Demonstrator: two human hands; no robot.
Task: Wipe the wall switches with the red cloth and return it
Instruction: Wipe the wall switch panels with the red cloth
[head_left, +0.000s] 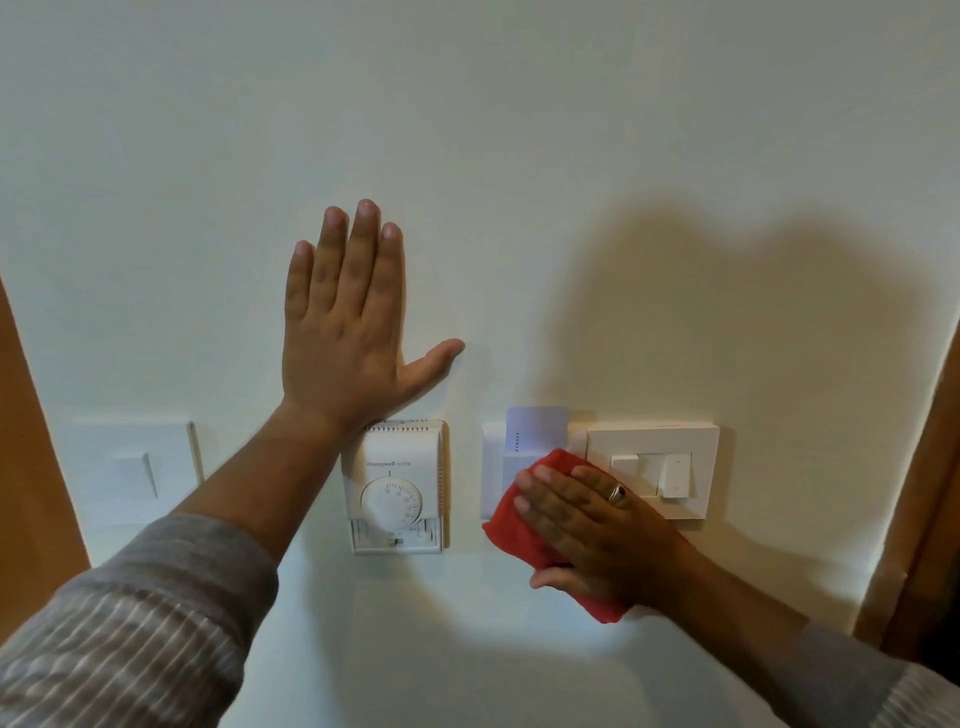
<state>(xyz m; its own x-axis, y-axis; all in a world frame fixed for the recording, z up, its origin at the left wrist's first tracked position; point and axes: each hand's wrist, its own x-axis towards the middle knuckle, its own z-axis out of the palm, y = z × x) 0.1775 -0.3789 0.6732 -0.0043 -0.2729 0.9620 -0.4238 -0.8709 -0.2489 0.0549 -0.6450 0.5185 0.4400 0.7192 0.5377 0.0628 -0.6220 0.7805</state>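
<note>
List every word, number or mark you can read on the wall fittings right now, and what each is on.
"Honeywell Home": front of the white dial thermostat.
"10", "15": thermostat dial scale; further numbers blurred.
Small vertical print on the pale card in the white wall holder: too small to read.
White switch plate: no readable text.

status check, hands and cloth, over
Left hand flat on wall above thermostat, empty. Right hand pressing red cloth against card holder, beside switch plate. Nothing in the way.
</note>
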